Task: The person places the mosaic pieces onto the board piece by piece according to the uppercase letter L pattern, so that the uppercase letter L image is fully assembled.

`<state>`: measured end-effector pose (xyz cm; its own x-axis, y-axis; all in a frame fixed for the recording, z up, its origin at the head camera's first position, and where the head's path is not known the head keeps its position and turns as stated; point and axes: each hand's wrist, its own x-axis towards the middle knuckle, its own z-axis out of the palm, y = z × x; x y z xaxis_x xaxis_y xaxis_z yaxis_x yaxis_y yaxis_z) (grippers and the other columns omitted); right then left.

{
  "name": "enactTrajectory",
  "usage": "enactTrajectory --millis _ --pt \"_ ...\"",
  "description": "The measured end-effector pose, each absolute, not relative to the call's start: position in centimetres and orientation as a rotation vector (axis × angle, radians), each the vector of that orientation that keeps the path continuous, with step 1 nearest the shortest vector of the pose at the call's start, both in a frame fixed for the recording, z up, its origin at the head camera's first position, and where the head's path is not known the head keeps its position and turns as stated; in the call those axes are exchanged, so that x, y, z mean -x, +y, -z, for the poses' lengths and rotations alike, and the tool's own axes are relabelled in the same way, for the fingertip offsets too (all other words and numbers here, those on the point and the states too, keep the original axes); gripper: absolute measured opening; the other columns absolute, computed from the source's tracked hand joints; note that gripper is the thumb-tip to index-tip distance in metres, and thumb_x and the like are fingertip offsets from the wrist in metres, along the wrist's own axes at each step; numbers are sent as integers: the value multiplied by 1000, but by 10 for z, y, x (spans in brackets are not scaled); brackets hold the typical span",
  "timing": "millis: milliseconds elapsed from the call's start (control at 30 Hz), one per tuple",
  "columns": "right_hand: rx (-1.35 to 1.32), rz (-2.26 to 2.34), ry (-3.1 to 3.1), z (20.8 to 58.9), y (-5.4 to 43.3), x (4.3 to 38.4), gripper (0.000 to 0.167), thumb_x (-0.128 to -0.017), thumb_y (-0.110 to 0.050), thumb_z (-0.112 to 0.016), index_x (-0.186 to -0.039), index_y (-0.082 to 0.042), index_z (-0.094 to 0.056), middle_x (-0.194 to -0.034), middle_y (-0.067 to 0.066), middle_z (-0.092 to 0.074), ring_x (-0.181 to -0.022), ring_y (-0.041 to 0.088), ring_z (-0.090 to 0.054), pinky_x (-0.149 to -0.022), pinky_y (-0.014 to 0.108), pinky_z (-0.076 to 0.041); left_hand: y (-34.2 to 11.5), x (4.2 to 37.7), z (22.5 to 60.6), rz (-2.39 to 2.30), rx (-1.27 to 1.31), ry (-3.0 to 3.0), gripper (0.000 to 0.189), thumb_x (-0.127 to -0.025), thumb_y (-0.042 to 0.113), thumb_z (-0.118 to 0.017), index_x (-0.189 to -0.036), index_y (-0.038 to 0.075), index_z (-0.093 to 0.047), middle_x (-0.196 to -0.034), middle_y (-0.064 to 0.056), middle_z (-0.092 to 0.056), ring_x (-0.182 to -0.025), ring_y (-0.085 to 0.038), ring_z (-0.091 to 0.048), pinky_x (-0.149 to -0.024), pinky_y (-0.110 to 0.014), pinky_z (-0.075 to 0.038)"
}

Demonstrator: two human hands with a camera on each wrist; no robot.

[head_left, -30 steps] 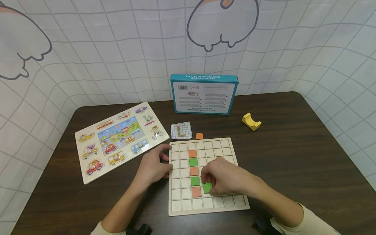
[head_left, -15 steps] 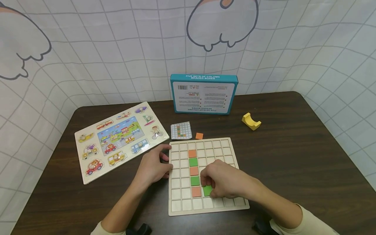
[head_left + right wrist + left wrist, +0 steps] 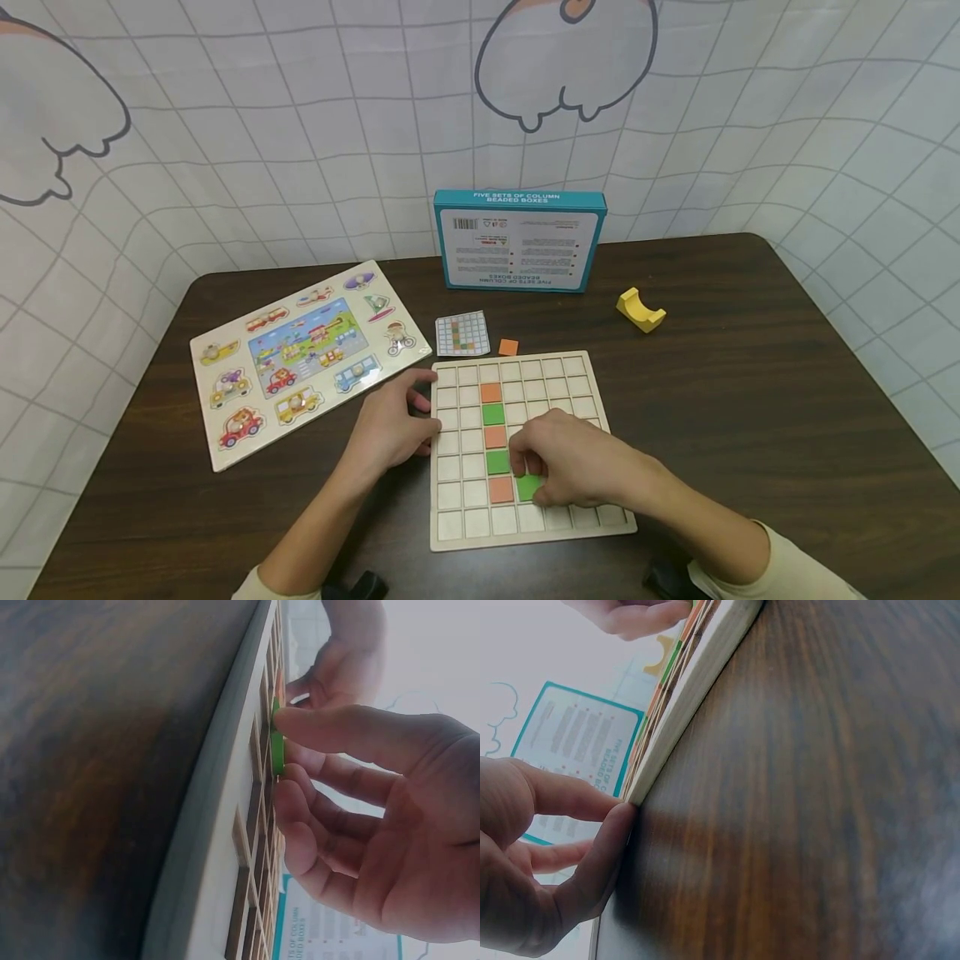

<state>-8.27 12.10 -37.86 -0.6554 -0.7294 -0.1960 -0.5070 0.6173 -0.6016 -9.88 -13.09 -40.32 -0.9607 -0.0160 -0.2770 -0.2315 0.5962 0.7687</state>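
Observation:
A pale wooden grid board lies flat on the dark table. One of its columns holds alternating orange and green square tiles. My right hand pinches a green tile at the cell right of the lowest orange tile. In the right wrist view that green tile sits at the grid's surface, between thumb and fingers; whether it is fully seated I cannot tell. My left hand touches the board's left edge, thumb and index finger set apart along it.
A small pattern card and a loose orange tile lie behind the board. Left of it is a vehicle puzzle. A teal-edged box stands at the back, with a yellow curved block to the right.
My right hand has lowered slightly with the green tile, toward the near side of the board. The left hand has stayed at the board's edge.

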Motion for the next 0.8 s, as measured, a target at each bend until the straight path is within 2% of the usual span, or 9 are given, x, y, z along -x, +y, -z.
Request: enactTrajectory --millis 500,800 --pt "1021 720 2422 378 121 81 30 -67 2 -87 -81 -16 -68 -69 -7 -56 -64 3 -46 -58 19 -43 -131 99 403 -1290 201 2591 65 -79 1 -76 -141 15 -61 -101 -12 -63 -52 -16 -67 -51 -31 -61" --pt "998 720 2430 380 120 81 27 -68 2 -85 -80 -16 -68 -67 -7 -56 -64 2 -45 -58 19 -43 -131 99 404 -1285 203 2589 66 -79 1 -76 -141 15 -61 -101 -12 -63 -52 -16 -66 -50 -30 -61"
